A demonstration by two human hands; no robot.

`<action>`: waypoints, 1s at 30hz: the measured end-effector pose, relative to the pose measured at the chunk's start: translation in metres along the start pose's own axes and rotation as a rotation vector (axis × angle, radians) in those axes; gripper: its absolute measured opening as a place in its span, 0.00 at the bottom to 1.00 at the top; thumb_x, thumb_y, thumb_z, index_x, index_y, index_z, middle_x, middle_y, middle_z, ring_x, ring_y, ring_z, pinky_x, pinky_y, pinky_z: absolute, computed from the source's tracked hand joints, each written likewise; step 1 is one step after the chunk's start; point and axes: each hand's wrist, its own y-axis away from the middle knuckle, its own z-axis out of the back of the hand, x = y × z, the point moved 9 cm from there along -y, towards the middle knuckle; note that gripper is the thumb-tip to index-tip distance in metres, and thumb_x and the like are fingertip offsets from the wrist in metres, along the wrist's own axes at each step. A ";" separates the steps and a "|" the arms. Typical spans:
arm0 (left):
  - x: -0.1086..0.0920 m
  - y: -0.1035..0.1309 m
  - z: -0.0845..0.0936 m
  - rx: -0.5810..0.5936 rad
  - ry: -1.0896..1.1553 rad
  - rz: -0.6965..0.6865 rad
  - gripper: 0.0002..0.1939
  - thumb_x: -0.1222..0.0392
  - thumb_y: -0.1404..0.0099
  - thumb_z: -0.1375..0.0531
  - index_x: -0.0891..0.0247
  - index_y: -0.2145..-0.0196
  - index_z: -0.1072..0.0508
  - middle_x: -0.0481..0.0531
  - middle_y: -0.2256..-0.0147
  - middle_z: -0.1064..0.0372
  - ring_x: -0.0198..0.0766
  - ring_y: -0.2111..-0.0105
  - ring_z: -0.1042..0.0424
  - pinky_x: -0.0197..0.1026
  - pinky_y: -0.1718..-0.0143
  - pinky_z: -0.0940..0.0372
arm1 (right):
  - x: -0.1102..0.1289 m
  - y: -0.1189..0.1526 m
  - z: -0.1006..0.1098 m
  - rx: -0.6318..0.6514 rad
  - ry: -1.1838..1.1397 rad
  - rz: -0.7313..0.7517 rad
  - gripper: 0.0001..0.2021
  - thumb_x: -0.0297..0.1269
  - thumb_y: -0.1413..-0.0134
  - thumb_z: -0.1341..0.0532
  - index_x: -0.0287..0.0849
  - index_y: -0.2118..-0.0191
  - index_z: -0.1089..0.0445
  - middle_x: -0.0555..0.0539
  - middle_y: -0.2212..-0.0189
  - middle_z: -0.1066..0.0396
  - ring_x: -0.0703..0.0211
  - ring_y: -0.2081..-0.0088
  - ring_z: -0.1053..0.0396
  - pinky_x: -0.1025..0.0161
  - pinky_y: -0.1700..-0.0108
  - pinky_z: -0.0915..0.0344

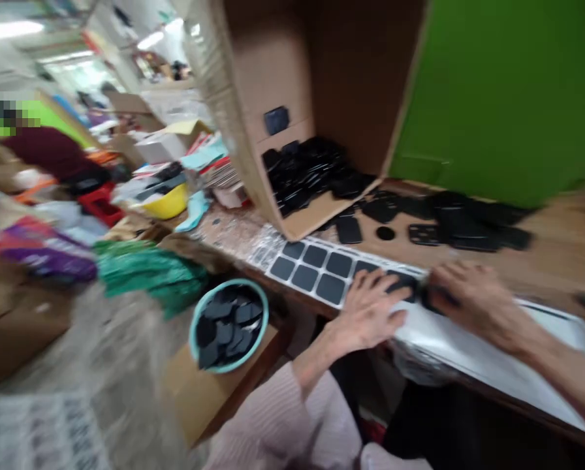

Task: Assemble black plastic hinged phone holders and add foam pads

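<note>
- Occupying the far left, a person in a dark red top (pixel 52 153) was seen among cartons and bags.
- Near the edge of the surface (pixel 228 238), a green plastic bag (pixel 150 271) lay crumpled, with a yellow bowl (pixel 168 203) behind it.
- A pale blue basin (pixel 224 370), filled with dark flat pieces (pixel 228 326), stood on a closed carton (pixel 194 391) below the surface.
- An open cardboard box (pixel 277 72) held a heap of glossy black pieces (pixel 316 170); its lower edge came close to the sheet and limited room behind it.
- Dark rounded squares (pixel 330 288) lay in rows on the left part of a long white sheet (pixel 432 333), along the surface's front edge.
- The left hand (pixel 371 313) was open, fingers spread over the squares, grasping nothing visible.
- Behind the hands lay a black disc (pixel 385 233), a piece with holes (pixel 424 234) and a dark stack (pixel 469 225).
- The right hand (pixel 469 294), blurred and partly curled, was over a dark piece (pixel 439 297); whether it gripped this could not be told. Work at the sheet was judged under way, calling for level, careful alignment.
- A green panel (pixel 503 91) closed off the rear right.
</note>
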 end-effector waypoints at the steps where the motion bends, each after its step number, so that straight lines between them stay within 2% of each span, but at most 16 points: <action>1: 0.001 0.000 0.001 -0.035 0.012 -0.004 0.21 0.55 0.31 0.46 0.62 0.44 0.31 0.57 0.40 0.37 0.50 0.37 0.45 0.56 0.36 0.49 | 0.013 0.001 0.007 0.068 0.056 0.056 0.07 0.29 0.41 0.46 0.42 0.66 0.32 0.39 0.69 0.30 0.50 0.65 0.35 0.53 0.62 0.42; 3: 0.004 -0.001 0.000 -0.069 0.019 -0.013 0.20 0.57 0.31 0.47 0.62 0.44 0.32 0.58 0.41 0.36 0.50 0.37 0.45 0.58 0.36 0.49 | 0.023 0.000 0.024 0.090 0.136 0.025 0.09 0.25 0.41 0.48 0.43 0.65 0.32 0.43 0.69 0.30 0.53 0.65 0.36 0.55 0.61 0.42; 5: 0.006 -0.002 -0.001 -0.080 0.004 -0.028 0.19 0.58 0.30 0.48 0.62 0.43 0.32 0.59 0.41 0.36 0.51 0.37 0.45 0.60 0.37 0.49 | 0.021 0.004 0.043 0.075 0.101 -0.046 0.10 0.26 0.38 0.49 0.42 0.66 0.32 0.44 0.68 0.32 0.54 0.65 0.36 0.56 0.60 0.40; 8: 0.003 -0.010 0.008 -0.060 -0.030 -0.047 0.19 0.59 0.31 0.47 0.62 0.44 0.32 0.60 0.41 0.36 0.52 0.37 0.43 0.61 0.38 0.47 | -0.009 0.037 0.092 -0.154 -0.194 -0.259 0.08 0.33 0.36 0.47 0.43 0.63 0.32 0.44 0.63 0.33 0.54 0.60 0.35 0.57 0.57 0.38; 10: -0.002 -0.032 0.016 0.012 -0.039 -0.013 0.17 0.58 0.32 0.46 0.63 0.49 0.28 0.60 0.46 0.32 0.52 0.42 0.37 0.58 0.41 0.42 | -0.036 0.075 0.118 -0.323 -0.369 -0.432 0.06 0.39 0.38 0.43 0.46 0.63 0.31 0.45 0.60 0.34 0.53 0.56 0.35 0.57 0.55 0.38; 11: -0.004 -0.050 0.018 0.056 -0.036 0.022 0.15 0.58 0.33 0.46 0.63 0.52 0.26 0.60 0.49 0.30 0.51 0.45 0.35 0.55 0.43 0.40 | -0.048 0.095 0.123 -0.382 -0.439 -0.528 0.06 0.42 0.39 0.41 0.47 0.64 0.30 0.46 0.61 0.34 0.53 0.56 0.34 0.58 0.57 0.37; 13: -0.005 -0.097 0.021 0.091 -0.018 0.146 0.13 0.57 0.32 0.47 0.62 0.56 0.26 0.57 0.53 0.28 0.47 0.48 0.32 0.49 0.44 0.40 | -0.065 0.127 0.119 -0.437 -0.581 -0.715 0.09 0.46 0.42 0.39 0.47 0.66 0.30 0.48 0.66 0.33 0.54 0.62 0.34 0.60 0.62 0.37; 14: -0.007 -0.123 0.022 0.062 -0.022 0.186 0.15 0.56 0.32 0.48 0.62 0.53 0.27 0.57 0.52 0.29 0.47 0.47 0.33 0.49 0.44 0.41 | -0.067 0.138 0.111 -0.440 -0.660 -0.794 0.10 0.47 0.43 0.38 0.47 0.65 0.30 0.49 0.68 0.33 0.55 0.64 0.34 0.61 0.65 0.37; 17: -0.012 -0.197 0.010 -0.012 -0.039 0.291 0.25 0.47 0.33 0.47 0.64 0.44 0.35 0.67 0.44 0.37 0.58 0.42 0.41 0.59 0.42 0.48 | -0.057 0.156 0.085 -0.416 -0.828 -0.932 0.12 0.50 0.45 0.38 0.46 0.66 0.29 0.49 0.71 0.32 0.56 0.68 0.34 0.62 0.68 0.37; 20: -0.011 -0.238 -0.013 -0.026 -0.008 0.385 0.34 0.47 0.41 0.39 0.67 0.42 0.38 0.73 0.42 0.42 0.64 0.41 0.43 0.62 0.43 0.50 | -0.042 0.168 0.069 -0.390 -0.888 -0.981 0.13 0.51 0.46 0.38 0.45 0.67 0.30 0.50 0.73 0.32 0.59 0.70 0.34 0.64 0.68 0.36; 22: -0.006 -0.246 -0.023 -0.022 0.034 0.434 0.36 0.53 0.47 0.34 0.66 0.43 0.37 0.73 0.41 0.44 0.65 0.42 0.42 0.61 0.44 0.48 | -0.036 0.179 0.063 -0.376 -0.936 -1.004 0.14 0.50 0.45 0.38 0.46 0.61 0.30 0.51 0.74 0.34 0.61 0.71 0.35 0.64 0.68 0.35; 24: 0.002 -0.243 -0.024 -0.024 0.091 0.477 0.38 0.58 0.53 0.32 0.66 0.44 0.36 0.74 0.41 0.45 0.67 0.43 0.41 0.60 0.46 0.45 | -0.033 0.191 0.062 -0.391 -0.992 -1.031 0.21 0.50 0.44 0.39 0.48 0.47 0.36 0.54 0.76 0.36 0.62 0.73 0.37 0.64 0.67 0.35; 25: 0.007 -0.239 -0.021 -0.028 0.125 0.492 0.38 0.59 0.55 0.32 0.67 0.46 0.35 0.75 0.41 0.44 0.68 0.43 0.41 0.60 0.47 0.44 | -0.032 0.195 0.062 -0.387 -1.014 -1.041 0.24 0.51 0.44 0.39 0.49 0.44 0.38 0.54 0.76 0.36 0.62 0.73 0.37 0.63 0.67 0.35; 27: 0.019 -0.228 -0.011 -0.041 0.209 0.504 0.35 0.61 0.57 0.31 0.66 0.50 0.31 0.72 0.43 0.41 0.67 0.42 0.42 0.59 0.46 0.44 | -0.027 0.197 0.061 -0.313 -1.050 -1.072 0.22 0.53 0.45 0.38 0.48 0.49 0.34 0.52 0.74 0.35 0.61 0.72 0.36 0.64 0.66 0.35; 29: 0.035 -0.216 0.003 -0.059 0.321 0.508 0.27 0.61 0.58 0.32 0.64 0.56 0.28 0.66 0.48 0.34 0.62 0.43 0.40 0.55 0.45 0.43 | -0.020 0.192 0.058 -0.228 -1.114 -1.112 0.17 0.54 0.47 0.37 0.46 0.62 0.31 0.50 0.72 0.33 0.60 0.69 0.35 0.65 0.67 0.36; 30: 0.044 -0.209 0.009 -0.064 0.390 0.513 0.23 0.60 0.57 0.33 0.63 0.60 0.27 0.63 0.52 0.30 0.59 0.45 0.36 0.53 0.47 0.41 | -0.017 0.188 0.059 -0.237 -1.158 -1.131 0.17 0.55 0.47 0.38 0.45 0.66 0.32 0.50 0.72 0.33 0.60 0.69 0.35 0.66 0.67 0.36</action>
